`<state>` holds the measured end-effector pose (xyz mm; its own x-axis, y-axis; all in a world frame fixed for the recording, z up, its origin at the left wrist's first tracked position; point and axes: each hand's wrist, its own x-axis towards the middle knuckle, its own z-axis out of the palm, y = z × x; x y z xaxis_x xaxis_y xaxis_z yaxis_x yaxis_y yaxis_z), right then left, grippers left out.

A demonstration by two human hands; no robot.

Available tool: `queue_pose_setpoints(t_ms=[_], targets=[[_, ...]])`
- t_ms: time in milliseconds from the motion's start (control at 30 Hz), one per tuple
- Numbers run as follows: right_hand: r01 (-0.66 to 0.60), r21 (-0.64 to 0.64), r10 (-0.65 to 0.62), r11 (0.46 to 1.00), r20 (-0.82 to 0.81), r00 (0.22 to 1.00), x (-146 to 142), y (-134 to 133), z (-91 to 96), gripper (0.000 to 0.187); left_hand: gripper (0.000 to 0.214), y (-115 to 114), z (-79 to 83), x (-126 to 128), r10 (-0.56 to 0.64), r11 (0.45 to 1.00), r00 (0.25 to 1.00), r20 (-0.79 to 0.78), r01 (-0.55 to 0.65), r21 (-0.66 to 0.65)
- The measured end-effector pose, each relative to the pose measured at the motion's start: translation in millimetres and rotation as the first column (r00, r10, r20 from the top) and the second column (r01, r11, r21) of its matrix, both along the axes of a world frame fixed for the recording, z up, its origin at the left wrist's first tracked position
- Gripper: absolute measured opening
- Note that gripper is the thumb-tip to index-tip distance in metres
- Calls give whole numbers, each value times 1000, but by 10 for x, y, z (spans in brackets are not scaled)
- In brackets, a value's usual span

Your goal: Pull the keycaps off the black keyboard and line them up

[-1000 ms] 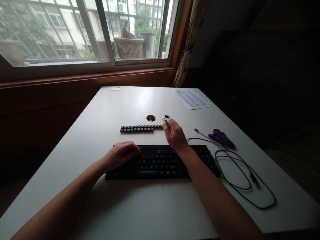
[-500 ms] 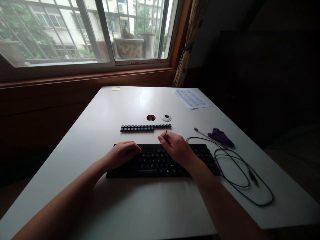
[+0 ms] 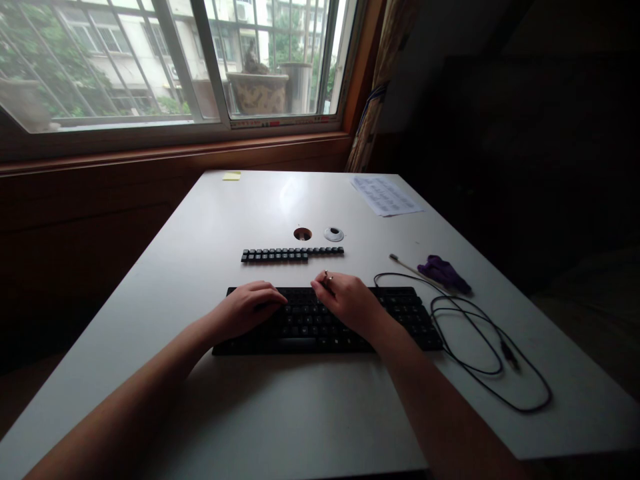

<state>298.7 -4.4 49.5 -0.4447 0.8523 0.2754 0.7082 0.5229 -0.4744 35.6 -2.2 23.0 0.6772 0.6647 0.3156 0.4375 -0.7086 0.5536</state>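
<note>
A black keyboard (image 3: 305, 345) lies in front of me, with bare key places along its upper rows. My left hand (image 3: 249, 308) rests over its left part, palm down, the fingers loosely bent and holding nothing that shows. Above the middle of the upper rows, my right hand (image 3: 349, 298) is closed in a pinch. A small thin metal tool (image 3: 327, 278) pokes out between its fingers; the lower end is too small to make out. Behind the keyboard, removed keycaps (image 3: 275, 255) stand in two neat rows, the rear one longer.
To the right lie the coiled cable (image 3: 493, 333), a thin brush (image 3: 407, 265) and a purple cloth (image 3: 443, 273). Farther back are a cable hole (image 3: 303, 234), its round cover (image 3: 334, 234), printed paper (image 3: 387, 195) and a yellow sticky note (image 3: 231, 176). A window is beyond the white table (image 3: 280, 413).
My right hand has shifted slightly left and down over the keyboard, and the tool in it has tilted. My left hand has barely moved. The keycap rows look the same.
</note>
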Motion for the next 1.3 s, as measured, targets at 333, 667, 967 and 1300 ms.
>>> queue_pose_setpoints(t_ms=[333,667,967,1300], targets=[[64,28,-68,998,138,988,-67,-15,-28,30,25,0,8,21,-52,997,997,-59,55,56],[63,142,-111,988,358,927,-229,-112,-93,36,24,11,-31,8,-56,997,997,-61,59,49],[323,36,-320,946,272,908,-176,-48,-70,30,22,13,-22,15,-64,996,997,-51,67,58],[219,48,-224,975,285,932,-140,-27,-89,27,23,10,-27,6,-60,997,996,-61,64,53]])
